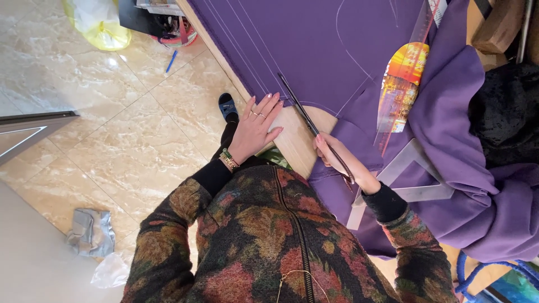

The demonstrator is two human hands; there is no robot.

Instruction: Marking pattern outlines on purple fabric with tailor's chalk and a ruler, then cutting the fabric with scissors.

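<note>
Looking down at the table [303,147], we've got purple fabric [303,45] covering nearly all of it, with only a rounded wooden patch bare at the near edge. The fabric's cut edge runs along that patch, chalk lines drawn across the cloth above it. The table edge slants from top centre down toward our body, and past it on the left is open tile floor [112,112], so lots of room that side. Right of the bare patch it's crowded: bunched-up fabric, a clear set square [410,179] and a colourful curved template [400,90] lying on the cloth.

Our left hand [255,129] lies flat, fingers spread wide, palm down over the table edge with fingertips touching the fabric's edge. It grips nothing.

Our right hand [337,160] is closed around the handles of long dark scissors [311,126], blades pointing away from us across the bare wood to the cut edge. How far apart the blades are, we can't tell.
</note>
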